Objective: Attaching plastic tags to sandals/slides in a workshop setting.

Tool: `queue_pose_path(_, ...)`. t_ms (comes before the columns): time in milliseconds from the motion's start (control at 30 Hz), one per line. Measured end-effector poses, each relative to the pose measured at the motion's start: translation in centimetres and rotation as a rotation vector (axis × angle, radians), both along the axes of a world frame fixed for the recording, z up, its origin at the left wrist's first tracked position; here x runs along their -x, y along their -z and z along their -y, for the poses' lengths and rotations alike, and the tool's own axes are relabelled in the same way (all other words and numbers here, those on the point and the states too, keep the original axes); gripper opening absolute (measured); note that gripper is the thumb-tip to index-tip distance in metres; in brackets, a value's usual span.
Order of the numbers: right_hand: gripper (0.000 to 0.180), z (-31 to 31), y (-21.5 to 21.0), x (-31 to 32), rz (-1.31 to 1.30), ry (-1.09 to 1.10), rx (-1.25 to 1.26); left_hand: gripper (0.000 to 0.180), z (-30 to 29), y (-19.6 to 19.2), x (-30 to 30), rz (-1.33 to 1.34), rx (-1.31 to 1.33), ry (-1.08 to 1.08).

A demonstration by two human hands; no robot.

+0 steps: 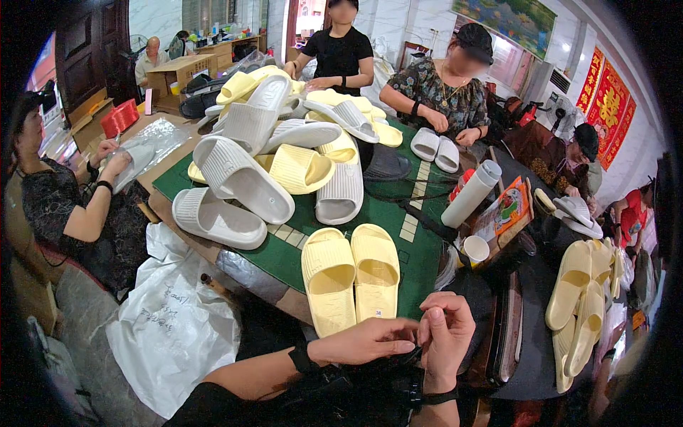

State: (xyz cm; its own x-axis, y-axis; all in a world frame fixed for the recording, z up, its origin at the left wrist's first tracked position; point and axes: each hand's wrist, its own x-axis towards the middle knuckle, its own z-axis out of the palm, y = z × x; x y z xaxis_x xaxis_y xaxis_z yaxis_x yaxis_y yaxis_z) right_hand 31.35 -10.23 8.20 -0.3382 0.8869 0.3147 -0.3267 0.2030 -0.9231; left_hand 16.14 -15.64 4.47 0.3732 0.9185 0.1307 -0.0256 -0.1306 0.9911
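Observation:
A pair of pale yellow slide slippers lies side by side at the near edge of a green-topped table, open toes facing away from me. My left hand is held over their heel ends, fingers stretched out toward the right hand, holding nothing that I can see. Just right of the slippers, my right hand is raised with its fingers curled and pinched together. Whatever is in that pinch is too small to make out. Both wrists wear dark bands.
Grey and yellow slippers are heaped across the table. On the right stand a white bottle, a paper cup and a box. More yellow slippers rest farther right. A white sack lies left. Several people work around the table.

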Motion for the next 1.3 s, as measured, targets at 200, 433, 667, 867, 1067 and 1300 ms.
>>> queue_pose_path(200, 0.011, -0.2, -0.5, 0.3, -0.093, 0.067, -0.101, 0.035, 0.8, 0.9, 0.4, 0.242, 0.283, 0.167)
queue_pose_path(433, 0.010, -2.4, 1.6, 1.5, -0.074, 0.164, -0.115, 0.046, 2.0, -0.2, -1.8, 0.522, 0.530, 0.464)
queue_pose_path(667, 0.009, -3.1, 1.1, 1.4, -0.162, 0.168, -0.077, 0.039, 1.4, -0.1, -2.4, 0.413, 0.522, 0.324)
queue_pose_path(867, 0.012, -1.9, -0.2, 0.9, -0.203, 0.073, -0.250, 0.045, 1.0, -1.5, -0.4, 0.473, 0.475, 0.084)
queue_pose_path(1067, 0.013, -0.1, -1.9, 1.2, -0.073, 0.040, -0.353, 0.028, 1.7, -1.9, -0.9, 0.268, 0.407, 0.203)
queue_pose_path(1300, 0.014, -1.9, -2.8, -0.1, -0.161, 0.134, -0.372, 0.024, 2.8, -3.1, 2.5, 0.191, 0.298, -0.070)
